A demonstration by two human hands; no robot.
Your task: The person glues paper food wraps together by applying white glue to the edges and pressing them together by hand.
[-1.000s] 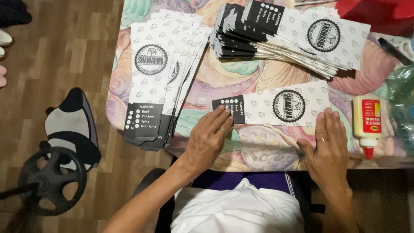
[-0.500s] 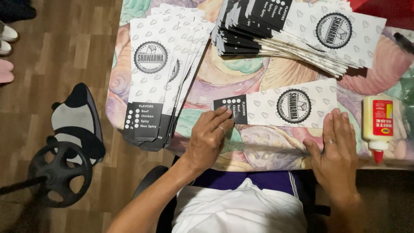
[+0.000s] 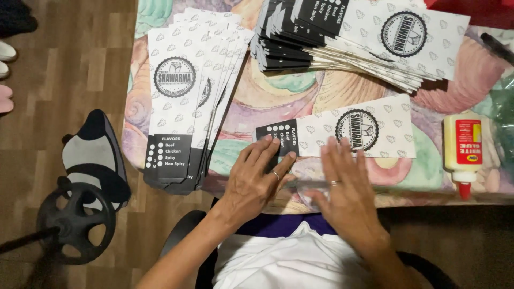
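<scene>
Both hands are pressing flat, fingers spread and gripping nothing, on the white-and-black printed paper sleeve [image 3: 342,134]. Its long axis is running crosswise just beyond the fingertips; left hand [image 3: 256,179] is covering its black end, right hand [image 3: 345,190] nearer its middle.

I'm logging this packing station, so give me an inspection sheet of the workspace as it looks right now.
Surface: table under a pastel swirl-patterned cloth.
Job's things: one flat printed paper sleeve lying crosswise near the front edge.
Clutter: fanned sleeve stack on the left side, second stack at the back, glue bottle lying on the right with its red nozzle toward the edge.
Grippers: left hand flat, fingertips on the sleeve's black end; right hand flat at its lower edge; a ring on each.
Cables: nothing seen.
Surroundings: wood floor, chair base, shoes at far left.
</scene>
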